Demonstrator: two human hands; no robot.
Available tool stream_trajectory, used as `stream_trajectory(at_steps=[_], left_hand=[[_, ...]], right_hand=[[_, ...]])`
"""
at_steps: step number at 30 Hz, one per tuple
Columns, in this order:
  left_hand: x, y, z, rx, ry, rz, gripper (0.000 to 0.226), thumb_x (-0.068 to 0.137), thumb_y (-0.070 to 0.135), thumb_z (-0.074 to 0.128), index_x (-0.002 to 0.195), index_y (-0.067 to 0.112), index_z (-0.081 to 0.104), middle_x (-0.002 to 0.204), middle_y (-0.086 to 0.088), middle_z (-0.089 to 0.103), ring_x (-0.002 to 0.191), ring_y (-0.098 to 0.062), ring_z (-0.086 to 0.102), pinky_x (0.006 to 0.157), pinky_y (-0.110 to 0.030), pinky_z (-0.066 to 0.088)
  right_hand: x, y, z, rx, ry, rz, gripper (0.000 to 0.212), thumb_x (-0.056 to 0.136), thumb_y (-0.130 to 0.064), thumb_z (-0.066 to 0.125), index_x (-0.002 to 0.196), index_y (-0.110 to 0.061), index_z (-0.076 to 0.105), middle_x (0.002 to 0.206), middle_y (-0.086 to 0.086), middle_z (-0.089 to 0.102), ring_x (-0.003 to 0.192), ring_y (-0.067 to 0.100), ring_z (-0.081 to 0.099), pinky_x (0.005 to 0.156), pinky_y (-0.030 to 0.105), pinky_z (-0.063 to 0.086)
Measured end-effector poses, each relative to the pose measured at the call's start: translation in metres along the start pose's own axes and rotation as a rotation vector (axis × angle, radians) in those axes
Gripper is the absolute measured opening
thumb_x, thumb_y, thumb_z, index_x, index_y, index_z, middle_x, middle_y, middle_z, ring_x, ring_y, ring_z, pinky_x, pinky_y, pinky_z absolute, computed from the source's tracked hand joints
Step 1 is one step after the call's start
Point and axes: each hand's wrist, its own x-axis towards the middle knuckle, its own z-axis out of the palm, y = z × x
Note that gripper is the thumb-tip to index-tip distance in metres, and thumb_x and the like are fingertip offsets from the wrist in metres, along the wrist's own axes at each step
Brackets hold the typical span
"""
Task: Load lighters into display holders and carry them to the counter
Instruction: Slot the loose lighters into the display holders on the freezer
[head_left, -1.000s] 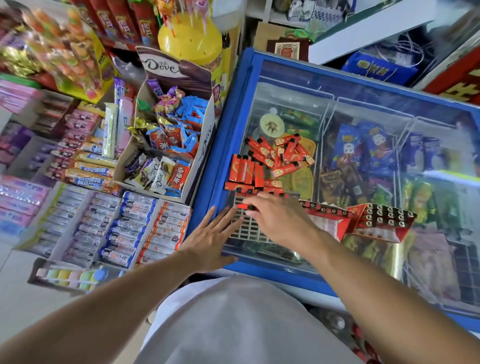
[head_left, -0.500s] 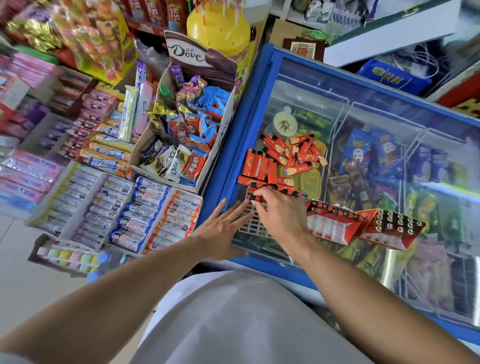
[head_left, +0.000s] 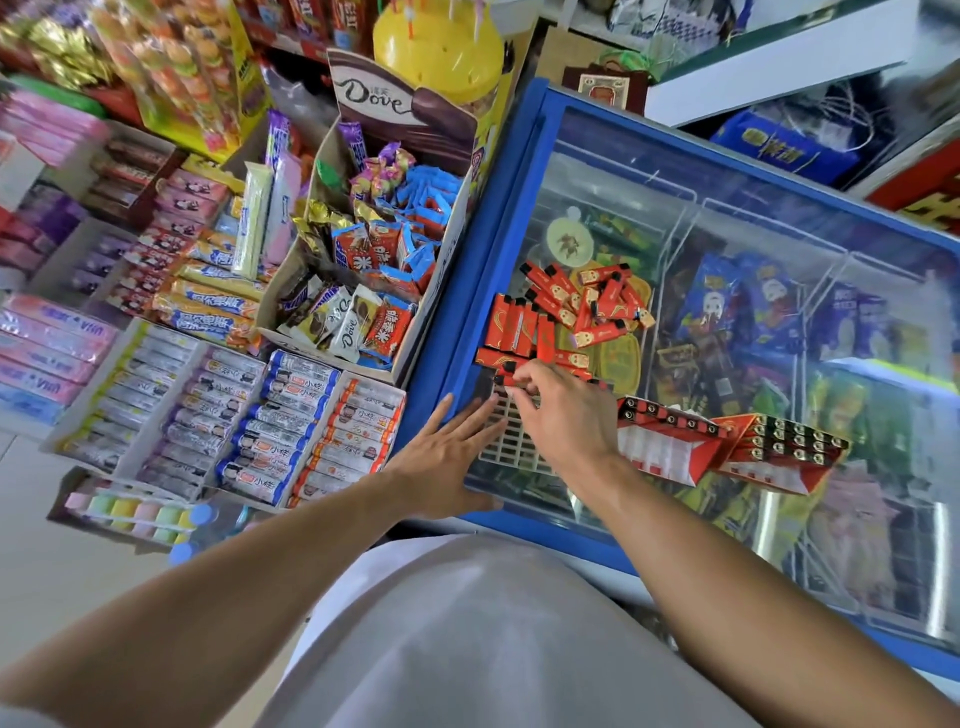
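We stand at the blue freezer, and its glass lid is our surface. The loose red lighters lie in a heap on the glass, in the far left part. Some lie neatly side by side and some are jumbled up.

Our right hand has moved a little to the far end of the white grid holder. A second ago it lay low over the grid. Now its grip is lifted and pinched on one red lighter at the near edge of the heap. So we think we are picking the next one to push into a slot.

Our left hand has stayed put. Its fingers are straight and apart, pressing flat on the freezer edge just beside the grid, maybe to keep it from sliding.

Two red holders sit to the right, already full of lighters. Many lighters still wait, so carrying comes later.
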Motion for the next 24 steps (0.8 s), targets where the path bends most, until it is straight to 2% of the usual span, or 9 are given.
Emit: stream_trajectory(at_steps=[3, 5, 7, 10, 13, 16, 19, 21, 24], left_hand=[[-0.004, 0.005, -0.007, -0.194, 0.099, -0.006, 0.098, 0.087, 0.072, 0.054, 0.161, 0.022, 0.014, 0.168, 0.004, -0.001, 0.153, -0.003, -0.003, 0.123, -0.04, -0.017], [-0.008, 0.008, -0.013, -0.36, 0.245, -0.039, 0.08, 0.087, 0.05, 0.07, 0.153, 0.02, 0.037, 0.163, 0.004, 0.028, 0.148, -0.004, 0.022, 0.126, -0.035, 0.008], [-0.01, 0.009, -0.02, -0.415, 0.403, -0.107, 0.054, 0.086, 0.032, 0.075, 0.135, 0.02, 0.056, 0.143, 0.006, 0.051, 0.124, -0.008, 0.051, 0.104, -0.02, 0.038], [-0.002, 0.007, -0.029, -0.417, 0.495, -0.175, 0.024, 0.084, 0.018, 0.075, 0.107, 0.017, 0.067, 0.115, 0.006, 0.058, 0.092, -0.01, 0.061, 0.078, -0.021, 0.05], [0.005, 0.004, -0.033, -0.424, 0.464, -0.177, 0.017, 0.083, 0.013, 0.074, 0.097, 0.015, 0.065, 0.103, 0.004, 0.059, 0.089, -0.014, 0.06, 0.078, -0.035, 0.053], [0.004, 0.003, -0.034, -0.472, 0.515, -0.192, 0.015, 0.084, 0.008, 0.072, 0.09, 0.017, 0.062, 0.094, 0.006, 0.06, 0.087, -0.014, 0.06, 0.076, -0.04, 0.054], [0.005, -0.001, -0.036, -0.535, 0.552, -0.372, 0.024, 0.086, 0.012, 0.072, 0.105, 0.019, 0.059, 0.09, 0.008, 0.057, 0.082, -0.014, 0.057, 0.073, -0.037, 0.054], [0.01, -0.005, -0.038, -0.578, 0.481, -0.491, 0.043, 0.088, 0.018, 0.073, 0.126, 0.02, 0.053, 0.095, 0.009, 0.054, 0.082, -0.014, 0.057, 0.072, -0.035, 0.054], [0.012, -0.005, -0.04, -0.591, 0.397, -0.545, 0.051, 0.09, 0.018, 0.07, 0.136, 0.021, 0.051, 0.105, 0.006, 0.055, 0.089, -0.016, 0.059, 0.078, -0.037, 0.055]], right_hand=[[0.001, 0.0, 0.0, 0.004, -0.008, 0.009, 0.011, 0.094, -0.041, 0.066, 0.093, -0.03, 0.069, 0.086, -0.015, 0.071, 0.06, 0.005, 0.063, 0.046, 0.027, 0.05], [0.001, 0.001, -0.001, 0.007, -0.004, 0.015, 0.01, 0.094, -0.04, 0.067, 0.092, -0.031, 0.068, 0.085, -0.016, 0.071, 0.061, 0.005, 0.063, 0.047, 0.027, 0.051], [0.0, 0.001, -0.002, 0.008, 0.003, 0.002, 0.009, 0.092, -0.039, 0.07, 0.095, -0.031, 0.067, 0.085, -0.015, 0.07, 0.061, 0.006, 0.064, 0.047, 0.027, 0.051], [-0.001, -0.002, 0.0, 0.023, 0.001, -0.021, 0.014, 0.088, -0.034, 0.075, 0.098, -0.027, 0.069, 0.084, -0.012, 0.07, 0.059, 0.008, 0.063, 0.045, 0.026, 0.049], [-0.001, -0.007, -0.001, 0.017, -0.054, -0.066, 0.016, 0.091, -0.033, 0.072, 0.105, -0.026, 0.07, 0.091, -0.011, 0.071, 0.067, 0.011, 0.068, 0.052, 0.026, 0.052], [0.002, -0.015, -0.002, -0.009, -0.222, -0.099, 0.033, 0.098, -0.026, 0.061, 0.131, -0.027, 0.062, 0.114, -0.006, 0.072, 0.093, 0.014, 0.07, 0.073, 0.028, 0.053], [0.005, -0.023, 0.005, -0.117, -0.372, -0.123, 0.04, 0.099, -0.014, 0.053, 0.138, -0.024, 0.055, 0.114, 0.001, 0.071, 0.097, 0.019, 0.069, 0.082, 0.034, 0.055], [0.006, -0.025, 0.009, -0.153, -0.405, -0.102, 0.035, 0.097, -0.013, 0.054, 0.131, -0.021, 0.059, 0.105, 0.002, 0.072, 0.09, 0.021, 0.069, 0.078, 0.038, 0.056], [0.004, -0.025, 0.017, -0.145, -0.408, -0.09, 0.025, 0.097, -0.014, 0.056, 0.121, -0.019, 0.063, 0.093, 0.001, 0.071, 0.076, 0.021, 0.068, 0.069, 0.038, 0.056]])
